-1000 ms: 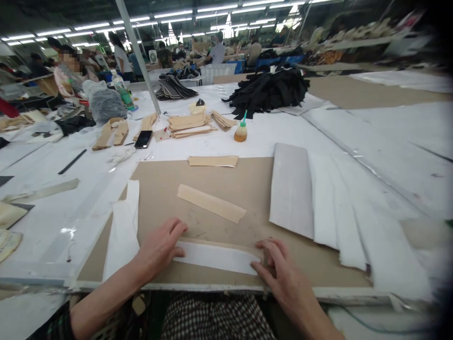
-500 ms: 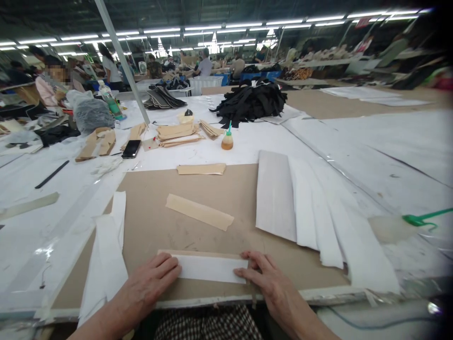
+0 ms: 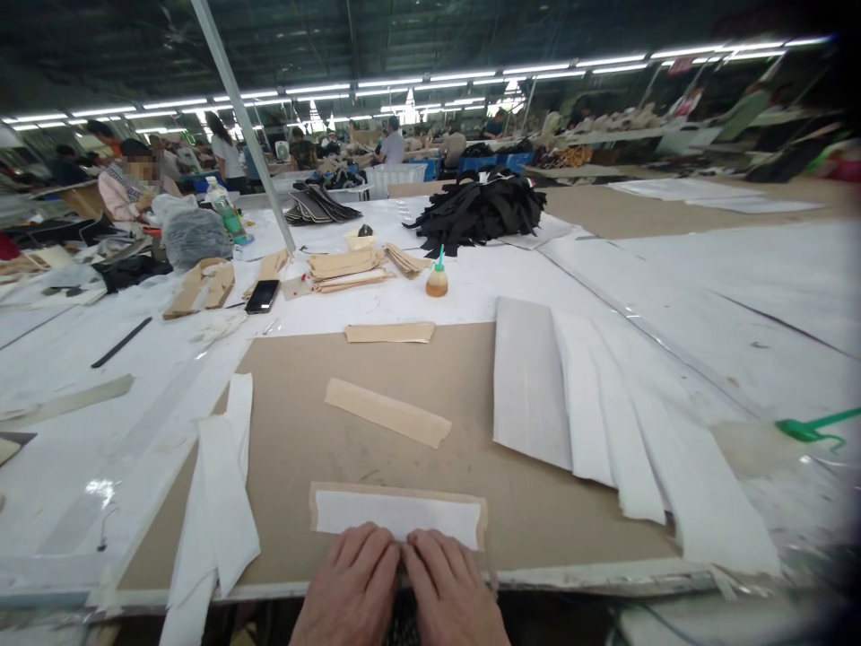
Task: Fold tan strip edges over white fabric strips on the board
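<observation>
On the brown board [image 3: 282, 449] lies a tan strip [image 3: 396, 491] with a narrower white strip [image 3: 377, 513] on top, its tan border showing along the far edge and both ends. My left hand [image 3: 353, 579] and my right hand [image 3: 450, 583] sit side by side at its near edge. Both sets of fingers are held together and bent over that edge, with the thumbs tucked out of sight. The hands cover the middle of the near edge. Farther up the board rest a slanted tan strip [image 3: 388, 413] and another tan strip [image 3: 390, 333].
White strips [image 3: 221, 502] overlap at the left of the board. A fanned stack of white pieces [image 3: 592, 395] lies to the right. Behind stand a small glue bottle [image 3: 437, 280], a phone [image 3: 262, 296] and a black heap [image 3: 477, 211]. A metal pole [image 3: 246, 126] rises beyond.
My hands have moved from the two ends of the tan strip to the middle of its near edge, now close together. The view has shifted slightly.
</observation>
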A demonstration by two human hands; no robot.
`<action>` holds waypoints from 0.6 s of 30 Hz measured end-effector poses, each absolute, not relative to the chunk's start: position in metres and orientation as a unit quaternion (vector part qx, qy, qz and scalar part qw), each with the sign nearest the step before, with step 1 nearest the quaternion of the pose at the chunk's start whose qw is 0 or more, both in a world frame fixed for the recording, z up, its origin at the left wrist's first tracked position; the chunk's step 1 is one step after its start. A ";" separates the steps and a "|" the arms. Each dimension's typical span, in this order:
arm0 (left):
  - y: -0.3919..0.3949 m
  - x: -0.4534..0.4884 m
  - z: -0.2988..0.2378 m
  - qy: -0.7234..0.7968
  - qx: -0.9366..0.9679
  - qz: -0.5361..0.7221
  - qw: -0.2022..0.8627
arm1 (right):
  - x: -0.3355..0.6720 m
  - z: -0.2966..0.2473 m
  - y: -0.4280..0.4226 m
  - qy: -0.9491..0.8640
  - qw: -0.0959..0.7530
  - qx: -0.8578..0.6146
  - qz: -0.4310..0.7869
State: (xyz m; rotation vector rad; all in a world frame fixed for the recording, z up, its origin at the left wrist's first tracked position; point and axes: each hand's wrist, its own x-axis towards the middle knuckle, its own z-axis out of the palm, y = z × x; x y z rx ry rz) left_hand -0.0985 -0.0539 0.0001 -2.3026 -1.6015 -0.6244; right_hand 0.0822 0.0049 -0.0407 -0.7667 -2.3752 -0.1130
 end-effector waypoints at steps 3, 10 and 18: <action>-0.051 -0.096 -0.011 -0.552 -0.782 -0.214 0.194 | 0.078 -0.060 0.002 -0.898 0.311 -0.300 -0.077; -0.048 -0.104 -0.009 -0.553 -0.779 -0.217 0.198 | 0.085 -0.067 0.003 -0.894 0.305 -0.323 -0.062; -0.049 -0.100 -0.012 -0.576 -0.759 -0.228 0.200 | 0.084 -0.064 0.006 -0.897 0.294 -0.326 -0.060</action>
